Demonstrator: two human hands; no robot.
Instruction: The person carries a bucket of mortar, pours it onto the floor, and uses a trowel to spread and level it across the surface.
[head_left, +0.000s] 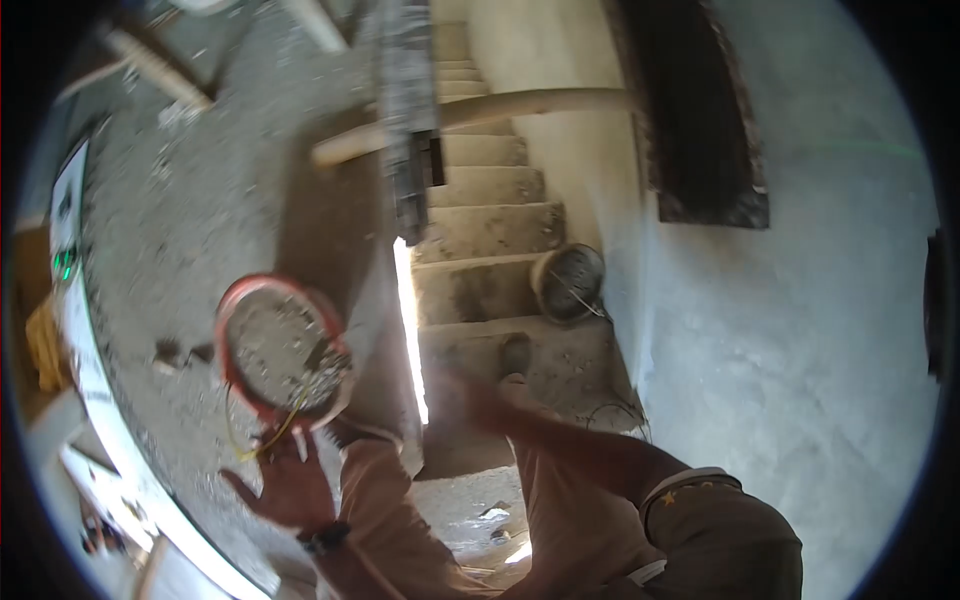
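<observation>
Here, one rubble-filled red bucket (245, 392) is sitting, likely heavy, best gripped by its handle (297, 407); left hand (292, 488) is splaying unclenched alongside, right hand (466, 400) blurring, fingers unreadable.

The place appears to be a building under construction or repair, because one can see bare cement stairs (490, 232), a rough plastered wall (800, 330), a dusty unfinished floor (180, 235), a wooden pole (540, 103) crossing the stairway, and a red bucket (322, 308) containing grey rubble (268, 340).
</observation>
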